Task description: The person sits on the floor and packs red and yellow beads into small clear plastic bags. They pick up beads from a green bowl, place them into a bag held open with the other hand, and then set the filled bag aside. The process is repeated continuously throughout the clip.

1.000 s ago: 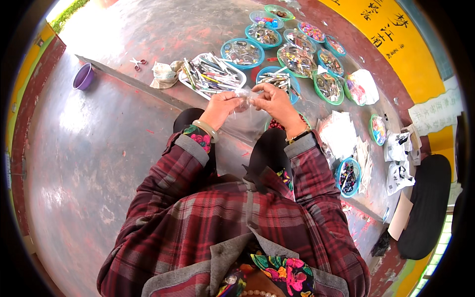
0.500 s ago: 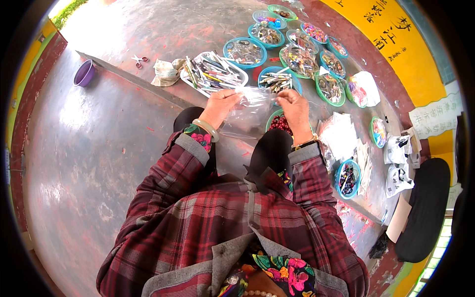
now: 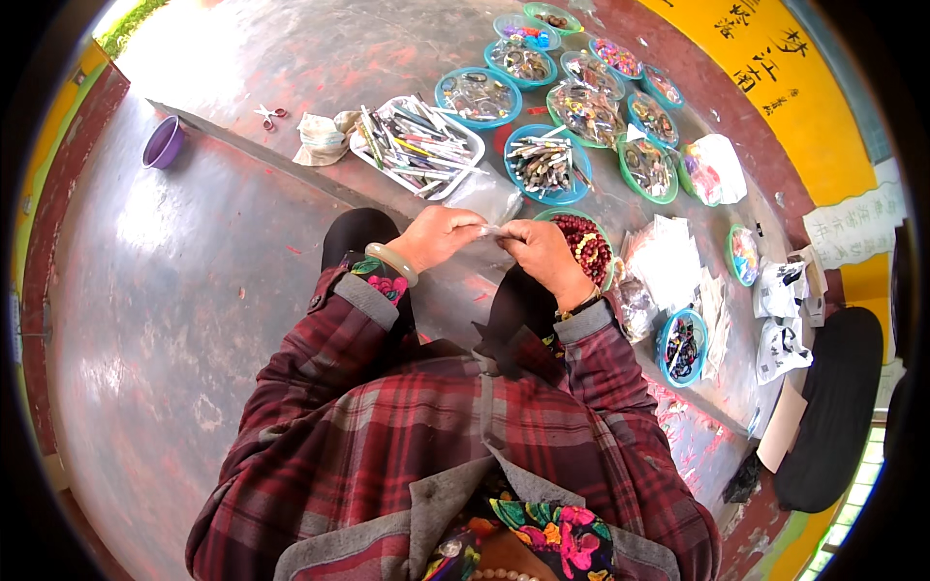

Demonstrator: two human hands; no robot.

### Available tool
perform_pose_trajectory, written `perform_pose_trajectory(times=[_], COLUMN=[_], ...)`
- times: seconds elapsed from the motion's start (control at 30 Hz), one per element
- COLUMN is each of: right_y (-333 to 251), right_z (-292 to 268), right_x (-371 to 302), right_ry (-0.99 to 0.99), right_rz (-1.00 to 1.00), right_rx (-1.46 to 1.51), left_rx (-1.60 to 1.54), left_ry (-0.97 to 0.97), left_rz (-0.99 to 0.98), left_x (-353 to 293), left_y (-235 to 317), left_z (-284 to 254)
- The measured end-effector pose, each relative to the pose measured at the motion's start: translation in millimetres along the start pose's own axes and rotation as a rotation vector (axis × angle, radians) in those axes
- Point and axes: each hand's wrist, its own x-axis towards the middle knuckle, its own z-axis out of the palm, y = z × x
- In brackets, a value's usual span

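Close together above my knees, both hands pinch a clear plastic bag (image 3: pixel 491 197). My left hand (image 3: pixel 441 235), with a pale bangle at the wrist, is closed on it from the left. From the right, my right hand (image 3: pixel 544 254) is closed on it, fingertips almost meeting the left ones. Part of the bag spreads beyond the hands toward the tray of pens; how much hangs below them is hard to make out. Just past my right hand stands a green bowl of dark red beads (image 3: pixel 586 242), partly hidden by that hand.
Ahead lie a white tray of pens (image 3: pixel 475 160), a blue bowl of pens (image 3: pixel 579 145) and several bowls of small items. A cloth bag (image 3: pixel 320 138), scissors (image 3: pixel 270 117) and a purple basin (image 3: pixel 163 143) are at left. White packets (image 3: pixel 664 261) and a blue bowl (image 3: pixel 699 366) lie right.
My hands have come together and lower, toward me. The plastic bag, stretched between them before, is now gathered at the fingertips. The bowl of red beads shows more.
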Motion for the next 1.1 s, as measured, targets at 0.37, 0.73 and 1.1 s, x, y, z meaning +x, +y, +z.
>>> perform_pose_trajectory(times=[0.37,0.73,1.1], right_y=[28.4,70.4,60.5], right_z=[-18.0,-2.0,-5.8], right_x=[13.4,16.2,1.9], right_ry=[0.059,0.161,0.423], right_rz=[-0.005,0.075,0.119], right_rx=[0.029,-0.115,-0.133], left_rx=[-0.086,-0.032,-0.396], left_ry=[-0.081,-0.009,0.137], left_rz=[-0.432,-0.493,-0.732], left_x=[-10.8,-5.2,23.0], left_y=[-16.8,-30.6,-158.0], left_z=[0.7,14.6,63.8])
